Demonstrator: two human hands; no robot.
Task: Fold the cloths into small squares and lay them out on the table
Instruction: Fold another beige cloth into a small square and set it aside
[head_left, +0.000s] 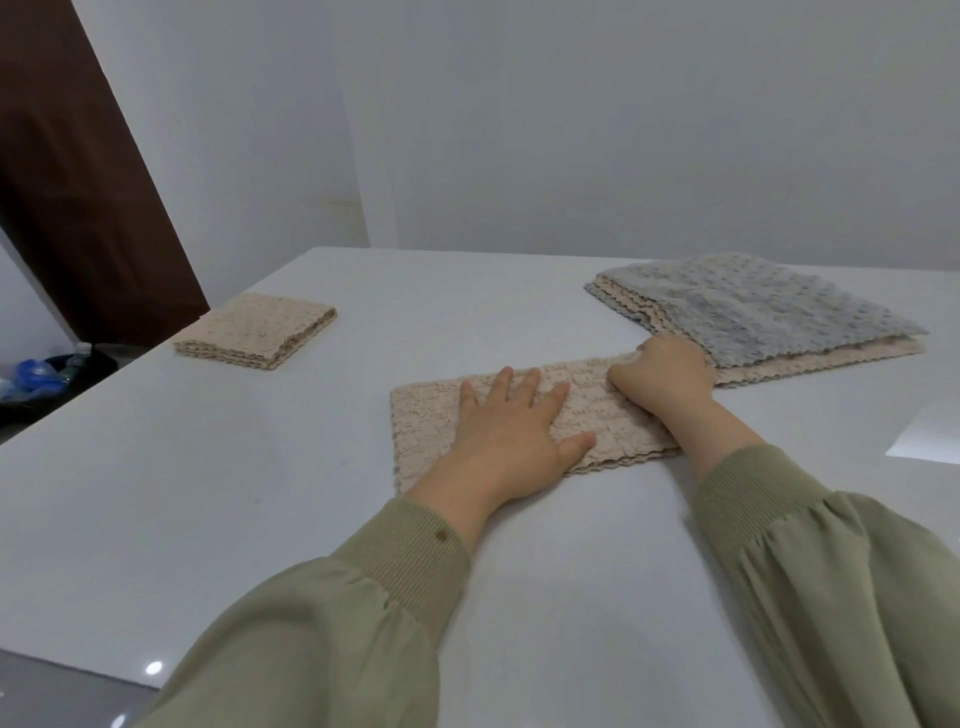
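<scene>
The left hand (511, 426) presses flat on the folded beige textured cloth strip (423, 423) on the white counter (234, 493), and the right hand (662, 374) curls round the strip's right end. The next move, I judge, carries that end leftward into a square.

So it's a loose olive-green top where the left sleeve (311, 623) and right sleeve (841, 597) both puff out and gather into little pleats above long ribbed cuffs (410, 561) of the same green, there's a tiny brown dot (441, 535) on the left cuff, and the left hand (509, 431) and right hand (665, 374) are bare.
</scene>
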